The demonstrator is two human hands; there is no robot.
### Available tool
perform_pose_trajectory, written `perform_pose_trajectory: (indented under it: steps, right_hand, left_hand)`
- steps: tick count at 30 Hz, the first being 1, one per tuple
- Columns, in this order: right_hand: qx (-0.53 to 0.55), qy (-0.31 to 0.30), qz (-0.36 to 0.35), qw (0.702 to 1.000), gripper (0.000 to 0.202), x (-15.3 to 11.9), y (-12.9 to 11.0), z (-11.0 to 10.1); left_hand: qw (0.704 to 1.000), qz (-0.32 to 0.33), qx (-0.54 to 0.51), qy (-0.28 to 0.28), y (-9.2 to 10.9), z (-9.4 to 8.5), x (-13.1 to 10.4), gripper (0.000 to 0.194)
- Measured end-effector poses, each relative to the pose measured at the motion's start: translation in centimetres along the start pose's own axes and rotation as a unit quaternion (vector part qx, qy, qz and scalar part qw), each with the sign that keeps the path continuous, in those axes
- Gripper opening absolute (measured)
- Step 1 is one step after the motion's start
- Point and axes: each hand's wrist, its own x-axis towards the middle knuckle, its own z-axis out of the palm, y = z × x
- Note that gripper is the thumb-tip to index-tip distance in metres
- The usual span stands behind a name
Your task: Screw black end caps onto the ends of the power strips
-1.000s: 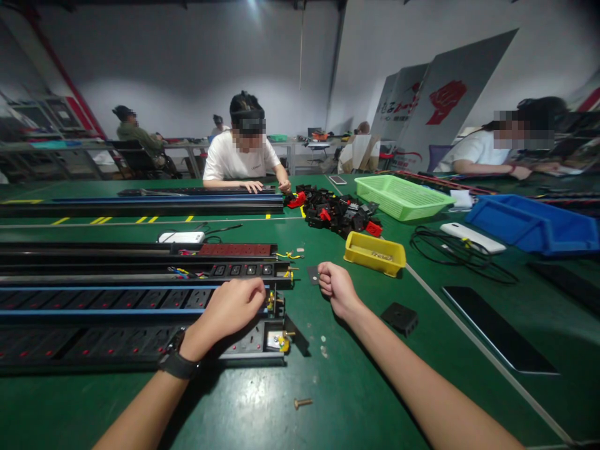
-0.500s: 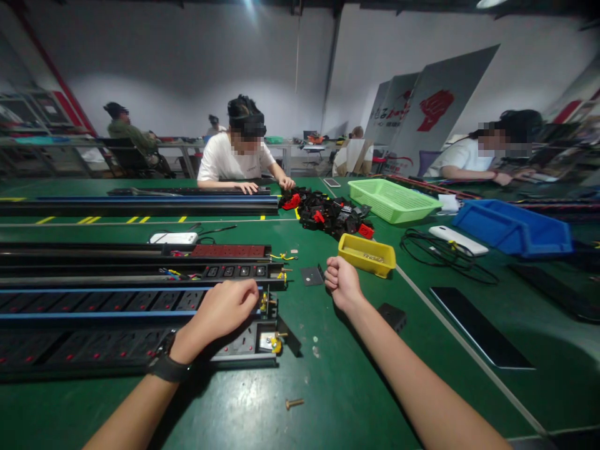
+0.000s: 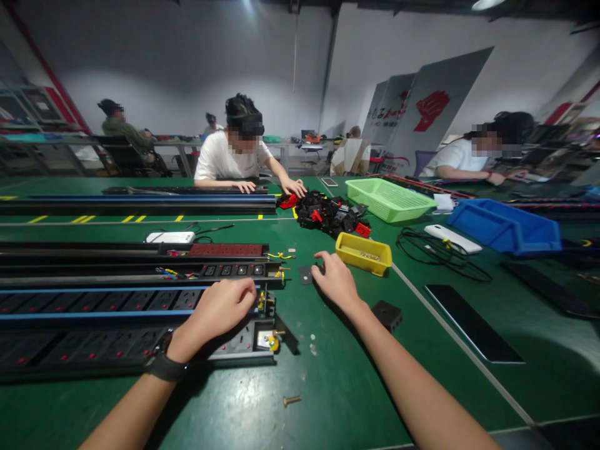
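My left hand (image 3: 225,312) lies over the right end of a blue-edged power strip (image 3: 100,302), its fingers curled. What they grip, if anything, is hidden. Below it runs a second black power strip (image 3: 100,340) with red lights and a yellow-wired end (image 3: 272,341). My right hand (image 3: 337,280) has its fingers apart over a small black plate (image 3: 305,275), partly covering it; whether it touches the plate I cannot tell. Just behind is a yellow bin (image 3: 363,263) with small metal parts. A brass-coloured bolt (image 3: 291,400) lies nearer to me on the green table (image 3: 347,400).
Two more strips (image 3: 225,250) lie behind. A heap of black and red parts (image 3: 328,215) stands beyond the yellow bin, a co-worker's hand (image 3: 294,186) at it. To the right are a green basket (image 3: 389,209), a blue bin (image 3: 510,234), cables (image 3: 434,253) and a black block (image 3: 387,315).
My right hand has opened from a fist and shifted slightly left. My left hand stays over the strip. The co-worker's hand has moved onto the heap. The view has turned slightly.
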Motion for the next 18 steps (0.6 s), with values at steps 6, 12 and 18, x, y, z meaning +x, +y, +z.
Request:
perform_pose_trajectory:
  steps: [6,12,18]
  right_hand:
    - [-0.052,-0.051,0.025,0.997,0.026,0.0,-0.3,-0.5]
    - [-0.079,-0.063,0.07,0.992,0.03,0.0,-0.6,-1.3]
    - [-0.122,-0.067,0.075,0.987,0.031,0.0,-0.9,-1.6]
  left_hand:
    - [1.0,0.0,-0.002,0.003,0.1,0.1,0.0,0.026]
    - [1.0,-0.004,0.006,0.0,0.0,0.1,0.1,0.026]
    - [1.0,-0.006,0.009,-0.005,0.1,0.0,0.0,0.026]
